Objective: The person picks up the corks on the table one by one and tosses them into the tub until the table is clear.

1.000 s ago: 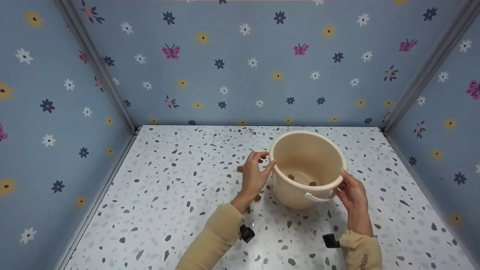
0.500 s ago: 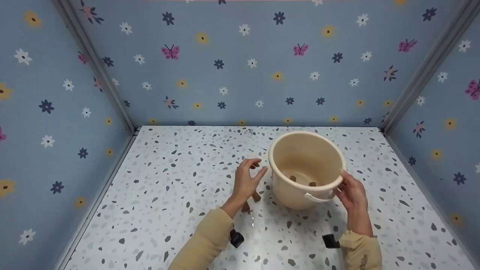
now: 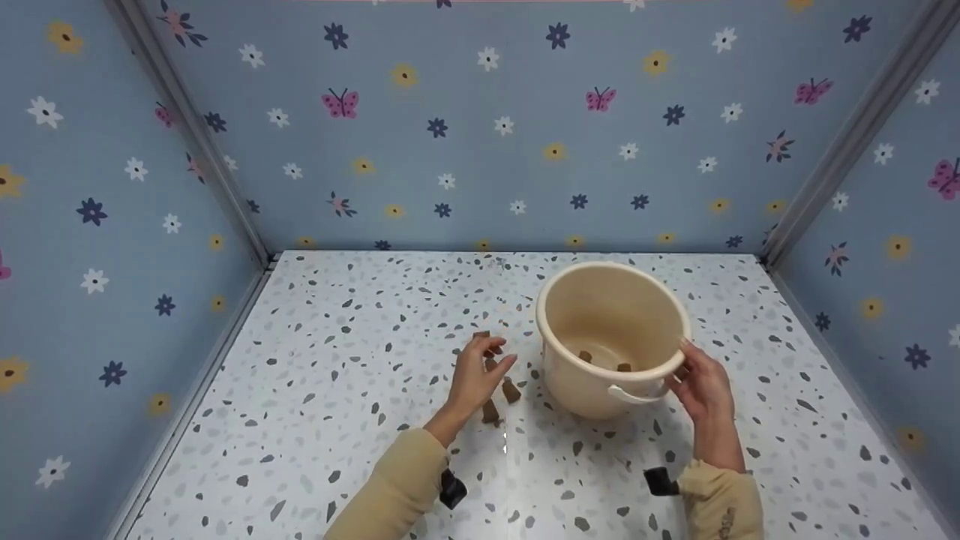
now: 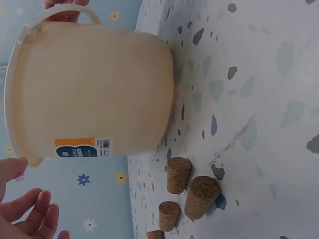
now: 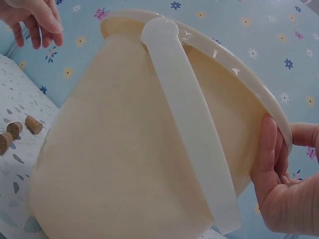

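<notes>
A cream plastic bucket (image 3: 581,390) stands right of centre in the head view, its white handle (image 5: 192,119) hanging down the near side. My right hand (image 3: 707,386) grips the bucket's right rim, thumb on one side and fingers on the other. Inside, at the bottom, lie two brown corks (image 3: 585,357). To the left of the bucket, my left hand (image 3: 474,382) hovers with loosely bent fingers, holding nothing. Several tapered corks (image 4: 202,196) stand or lie on the table beneath and beside it, partly hidden by that hand in the head view.
The speckled white table (image 3: 337,375) is bounded by a blue flowered wall (image 3: 465,150) behind and similar panels on both sides. An orange and blue label (image 4: 77,148) is on the bucket's side. Black wrist cameras (image 3: 452,489) sit on both sleeves.
My left hand has let go of the bucket's left rim and moved left and down toward the corks on the table. My right hand and the bucket have stayed nearly still.
</notes>
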The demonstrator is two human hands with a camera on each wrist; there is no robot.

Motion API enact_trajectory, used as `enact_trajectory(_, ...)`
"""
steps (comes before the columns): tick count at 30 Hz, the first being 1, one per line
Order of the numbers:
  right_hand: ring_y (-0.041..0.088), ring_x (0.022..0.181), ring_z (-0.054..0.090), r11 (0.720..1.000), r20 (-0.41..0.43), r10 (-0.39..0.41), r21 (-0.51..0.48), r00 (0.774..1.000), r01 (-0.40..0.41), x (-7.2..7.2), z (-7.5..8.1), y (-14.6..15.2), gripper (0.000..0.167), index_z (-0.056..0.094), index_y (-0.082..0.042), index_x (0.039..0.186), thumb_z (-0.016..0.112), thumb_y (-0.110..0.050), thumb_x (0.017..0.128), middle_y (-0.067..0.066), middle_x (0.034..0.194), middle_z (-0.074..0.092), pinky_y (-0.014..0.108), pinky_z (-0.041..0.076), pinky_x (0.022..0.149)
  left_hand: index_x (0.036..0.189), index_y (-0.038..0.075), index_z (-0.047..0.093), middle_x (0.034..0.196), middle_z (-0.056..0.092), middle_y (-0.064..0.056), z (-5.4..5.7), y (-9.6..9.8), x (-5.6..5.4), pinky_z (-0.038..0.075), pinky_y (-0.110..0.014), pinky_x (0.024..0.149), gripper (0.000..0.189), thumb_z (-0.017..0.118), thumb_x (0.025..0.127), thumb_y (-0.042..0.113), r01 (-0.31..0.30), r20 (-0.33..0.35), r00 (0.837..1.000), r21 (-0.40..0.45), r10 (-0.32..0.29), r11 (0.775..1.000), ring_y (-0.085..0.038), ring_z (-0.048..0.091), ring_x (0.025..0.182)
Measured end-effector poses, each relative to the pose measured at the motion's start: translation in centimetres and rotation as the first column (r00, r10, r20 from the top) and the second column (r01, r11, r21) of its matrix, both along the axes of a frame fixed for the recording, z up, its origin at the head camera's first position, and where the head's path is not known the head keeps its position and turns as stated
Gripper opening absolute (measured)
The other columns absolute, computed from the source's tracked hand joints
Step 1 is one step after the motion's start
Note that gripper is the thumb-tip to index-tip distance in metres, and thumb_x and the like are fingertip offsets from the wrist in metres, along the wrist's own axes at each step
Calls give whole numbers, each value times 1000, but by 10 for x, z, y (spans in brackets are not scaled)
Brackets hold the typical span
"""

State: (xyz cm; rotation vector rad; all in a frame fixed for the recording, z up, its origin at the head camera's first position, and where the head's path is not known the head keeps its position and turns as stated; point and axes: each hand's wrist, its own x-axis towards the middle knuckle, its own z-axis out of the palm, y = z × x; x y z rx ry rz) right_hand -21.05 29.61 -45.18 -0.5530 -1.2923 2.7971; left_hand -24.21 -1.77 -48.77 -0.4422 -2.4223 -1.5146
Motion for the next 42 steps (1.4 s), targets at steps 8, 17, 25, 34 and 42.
enact_trajectory(8, 12, 72, 58, 1000, -34, 0, 29, 999, 1, -1, -1, -2, 17, 65, -10, 87, 50, -15, 91, 3, 78, 62, 26, 48, 64, 96, -2, 63, 85, 58, -11, -20, -16, 4, 45, -33, 73, 21, 65, 81, 12, 26, 8, 1000, -7, -26, 1000, -28, 54, 81)
enact_trajectory(17, 13, 76, 57, 1000, 10, -6, 23, 1000, 6, 0, 0, -2, 11, 63, -11, 93, 56, -17, 88, 4, 86, 62, 25, 48, 65, 101, -5, 62, 90, 57, -18, -48, -31, 16, 44, -44, 74, 30, 66, 79, 15, 69, 99, 993, -21, -66, 997, -32, 53, 82)
enact_trajectory(25, 12, 73, 57, 1000, 23, -11, 8, 1000, 10, 0, 0, -1, 11, 62, -10, 93, 56, -17, 87, 4, 84, 62, 25, 48, 64, 103, -5, 62, 91, 57, -18, -66, -36, 24, 44, -37, 74, 35, 71, 74, 12, 80, 200, 977, -32, -72, 996, -30, 53, 83)
enact_trajectory(34, 11, 71, 57, 999, -20, 0, 40, 1000, 1, 0, -1, -1, 14, 63, -10, 87, 51, -16, 90, 3, 78, 61, 25, 48, 62, 105, -6, 61, 93, 56, -15, -73, -32, 24, 43, -39, 76, 44, 76, 68, 11, 61, 241, 970, -66, -44, 996, -28, 52, 84)
enact_trajectory(42, 13, 71, 57, 1000, 13, -27, -1, 1000, 27, -1, 0, -1, 11, 63, -8, 90, 55, -15, 88, 5, 81, 61, 26, 49, 63, 104, -4, 61, 94, 56, -12, -77, -28, 23, 41, -34, 73, 45, 77, 66, 13, 26, 270, 963, -138, 12, 990, -25, 51, 84)
